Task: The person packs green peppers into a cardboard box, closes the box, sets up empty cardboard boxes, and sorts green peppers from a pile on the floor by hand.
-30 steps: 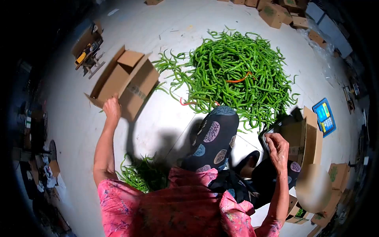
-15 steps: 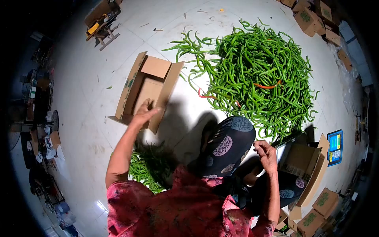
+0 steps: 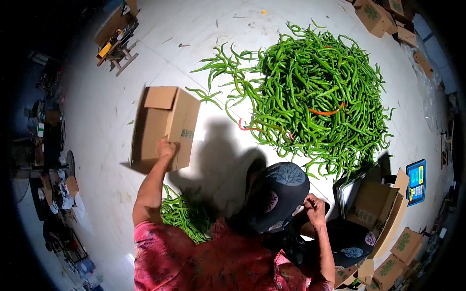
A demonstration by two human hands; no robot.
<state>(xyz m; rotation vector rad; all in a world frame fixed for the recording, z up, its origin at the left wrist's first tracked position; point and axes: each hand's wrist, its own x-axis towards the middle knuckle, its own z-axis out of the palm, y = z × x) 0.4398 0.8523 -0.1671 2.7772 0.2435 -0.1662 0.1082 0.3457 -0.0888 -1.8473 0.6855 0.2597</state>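
Observation:
My left hand (image 3: 166, 147) is closed on the near side wall of an open cardboard box (image 3: 184, 128), which is tilted on the floor to the left. Its flaps stand out and no contents show inside. My right hand (image 3: 315, 209) is beside my raised knee, fingers curled together; what they hold, if anything, is hidden. In front of me lies a large heap of green chili peppers (image 3: 320, 92) with a few red ones, such as a red chili (image 3: 327, 112). A smaller pile of green chilies (image 3: 184, 218) sits by my left side, partly in shadow.
A second open cardboard box (image 3: 374, 206) stands by my right leg, near a blue scale display (image 3: 416, 182). More printed cartons (image 3: 405, 245) are at the lower right and upper right. A small wooden stool (image 3: 124, 60) is at the upper left.
My left hand has turned and tilted the box, so its printed outer side now faces right. My right hand has dropped lower, next to the knee.

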